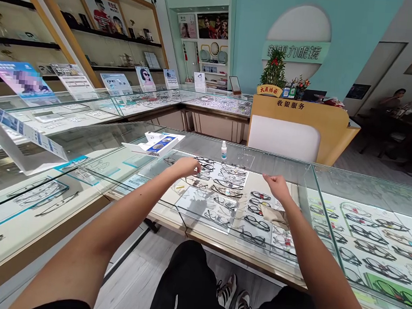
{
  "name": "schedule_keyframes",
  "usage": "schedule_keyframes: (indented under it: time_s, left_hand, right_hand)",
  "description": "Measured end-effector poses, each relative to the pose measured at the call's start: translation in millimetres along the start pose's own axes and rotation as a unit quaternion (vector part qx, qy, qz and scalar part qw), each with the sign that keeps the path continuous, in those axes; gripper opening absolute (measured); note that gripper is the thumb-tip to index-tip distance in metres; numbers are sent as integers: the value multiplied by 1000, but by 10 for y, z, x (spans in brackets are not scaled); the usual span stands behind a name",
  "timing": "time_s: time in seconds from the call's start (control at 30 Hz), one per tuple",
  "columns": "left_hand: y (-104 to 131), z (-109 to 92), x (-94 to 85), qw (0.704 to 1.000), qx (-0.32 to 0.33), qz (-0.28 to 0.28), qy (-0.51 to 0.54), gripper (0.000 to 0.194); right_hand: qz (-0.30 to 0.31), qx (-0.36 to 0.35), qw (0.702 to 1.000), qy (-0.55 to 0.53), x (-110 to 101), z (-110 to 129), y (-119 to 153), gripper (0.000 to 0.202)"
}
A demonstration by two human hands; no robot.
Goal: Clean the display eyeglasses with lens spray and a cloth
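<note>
My left hand (188,166) is over the glass-topped counter (163,203), its fingers curled downward and closed. Whether it holds anything small I cannot make out against the eyeglasses (230,177) in the case below. To the right, my right hand (275,184) is closed too, thumb and forefinger pointing left; whatever may be in it is hidden. A brown cloth (274,216) shows beside my right forearm. Beyond both hands, a small white bottle (223,150) with a pale label stands upright on the glass, touched by neither hand.
A white folded display card (155,144) sits on the glass left of the bottle. Another bent card stand (26,144) is at far left. More glasses (380,232) lie in the case at right. A cashier desk (334,130) with plants stands behind; a person sits far right.
</note>
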State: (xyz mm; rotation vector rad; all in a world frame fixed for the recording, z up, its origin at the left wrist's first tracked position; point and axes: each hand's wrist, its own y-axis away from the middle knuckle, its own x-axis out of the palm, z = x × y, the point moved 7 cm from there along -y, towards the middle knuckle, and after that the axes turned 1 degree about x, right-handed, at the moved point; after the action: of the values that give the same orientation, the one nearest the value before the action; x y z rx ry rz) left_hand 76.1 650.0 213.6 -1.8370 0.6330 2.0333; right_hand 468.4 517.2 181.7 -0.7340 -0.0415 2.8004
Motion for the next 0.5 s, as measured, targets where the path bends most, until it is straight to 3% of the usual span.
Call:
schedule_keyframes:
  time_s: [0.13,0.23,0.4,0.5]
  left_hand:
    - [51,14,-33,1000,0,-1,-4,16]
    - [127,44,-148,1000,4,-2,-9,17]
    - [276,140,-547,998,-17,-37,55,24]
    - [346,11,-828,984,-5,-87,156,32]
  right_hand:
    - [-20,-55,996,-60,-18,74,-11,46]
    - [17,-53,982,-179,6,93,-45,31]
    - [83,-13,929,-361,11,163,-33,34]
    - [105,-20,903,-417,-24,294,26,36]
